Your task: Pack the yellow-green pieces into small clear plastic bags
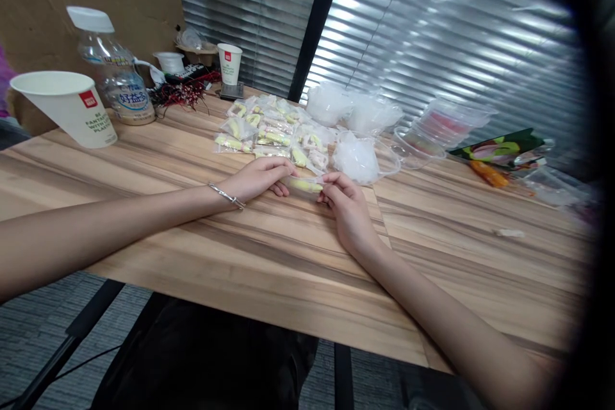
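Observation:
Between my hands, just above the wooden table (pixel 269 250), is a small clear plastic bag (pixel 305 185) with something yellow inside. My left hand (pixel 262 178), with a silver bangle at the wrist, pinches its left end. At the right end, my right hand (pixel 344 205) grips it between thumb and fingers. Right behind them lie several similar packed bags (pixel 273 134) with yellow contents, set close together. A heap of white, translucent plastic bags (pixel 355 157) sits beside them to the right. What the yellow contents are I cannot make out.
On the left stand a paper cup (pixel 72 109) and a plastic bottle (pixel 120 77). Tangled red and black wires (pixel 180 93) and another paper cup (pixel 229 64) are behind. Clear plastic tubs (pixel 446 125), a dark green packet (pixel 504 147) and an orange item (pixel 487 174) lie at right.

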Motion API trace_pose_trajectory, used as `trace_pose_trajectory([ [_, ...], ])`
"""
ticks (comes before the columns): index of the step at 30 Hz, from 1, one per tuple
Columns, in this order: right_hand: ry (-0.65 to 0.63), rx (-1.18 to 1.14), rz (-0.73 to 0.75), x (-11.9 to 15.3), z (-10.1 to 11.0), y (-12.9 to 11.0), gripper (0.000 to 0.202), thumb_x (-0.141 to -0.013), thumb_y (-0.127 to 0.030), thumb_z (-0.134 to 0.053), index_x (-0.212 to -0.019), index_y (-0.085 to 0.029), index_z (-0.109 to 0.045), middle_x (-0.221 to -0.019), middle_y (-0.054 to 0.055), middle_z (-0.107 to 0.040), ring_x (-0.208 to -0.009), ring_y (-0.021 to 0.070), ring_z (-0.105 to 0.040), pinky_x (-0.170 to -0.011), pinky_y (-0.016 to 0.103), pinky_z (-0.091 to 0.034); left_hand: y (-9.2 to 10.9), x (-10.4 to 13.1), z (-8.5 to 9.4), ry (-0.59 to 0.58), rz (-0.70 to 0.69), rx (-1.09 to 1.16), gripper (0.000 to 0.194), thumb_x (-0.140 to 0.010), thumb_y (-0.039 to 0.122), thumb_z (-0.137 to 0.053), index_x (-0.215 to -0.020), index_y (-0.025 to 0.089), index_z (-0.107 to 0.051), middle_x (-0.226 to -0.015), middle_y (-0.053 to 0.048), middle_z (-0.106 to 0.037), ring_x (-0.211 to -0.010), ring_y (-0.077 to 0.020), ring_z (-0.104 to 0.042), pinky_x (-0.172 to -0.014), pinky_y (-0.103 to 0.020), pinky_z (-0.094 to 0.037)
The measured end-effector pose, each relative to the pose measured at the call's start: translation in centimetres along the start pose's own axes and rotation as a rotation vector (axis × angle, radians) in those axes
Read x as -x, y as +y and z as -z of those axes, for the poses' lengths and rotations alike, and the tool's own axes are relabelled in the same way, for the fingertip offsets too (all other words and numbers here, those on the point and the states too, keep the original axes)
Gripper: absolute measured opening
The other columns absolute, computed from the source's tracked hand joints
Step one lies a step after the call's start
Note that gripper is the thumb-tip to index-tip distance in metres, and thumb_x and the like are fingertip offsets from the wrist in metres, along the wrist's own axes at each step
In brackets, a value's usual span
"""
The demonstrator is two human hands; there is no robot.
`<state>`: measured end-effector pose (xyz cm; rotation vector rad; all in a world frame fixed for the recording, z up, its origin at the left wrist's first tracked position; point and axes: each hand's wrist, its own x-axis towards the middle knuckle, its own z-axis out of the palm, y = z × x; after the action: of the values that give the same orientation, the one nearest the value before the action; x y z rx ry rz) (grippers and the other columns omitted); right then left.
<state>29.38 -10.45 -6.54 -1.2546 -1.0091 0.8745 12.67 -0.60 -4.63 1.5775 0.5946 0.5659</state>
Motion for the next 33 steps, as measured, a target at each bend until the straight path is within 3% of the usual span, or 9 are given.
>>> trace_pose_trajectory([
  [25, -0.028, -0.014, 0.051, 0.19, -0.29, -0.29, 0.010, -0.073, -0.025, -0.061, -0.081, -0.019, -0.060, -0.070, -0.003, -0.054, -0.061, 0.0096, -0.048, -0.058, 0.022, -0.039, 0.22, -0.08, 0.07, 0.019, 0.046, 0.010, 0.020, -0.084, 0.027, -0.051, -0.089, 0.010, -0.060, -0.074, -0.003, -0.064, -0.064, -0.0117, -0.064, -0.065, -0.024, -0.051],
  [33, -0.007, -0.048, 0.047, 0.05, -0.21, -0.15, 0.011, -0.076, -0.025, -0.059, -0.084, -0.020, -0.057, -0.072, -0.003, -0.052, -0.060, 0.0090, -0.047, -0.057, 0.022, -0.038, 0.34, 0.20, 0.11, -0.022, -0.029, -0.125, 0.029, -0.077, 0.034, -0.065, -0.094, 0.012, -0.060, -0.068, -0.002, -0.063, -0.063, -0.0111, -0.061, -0.064, -0.023, -0.050],
])
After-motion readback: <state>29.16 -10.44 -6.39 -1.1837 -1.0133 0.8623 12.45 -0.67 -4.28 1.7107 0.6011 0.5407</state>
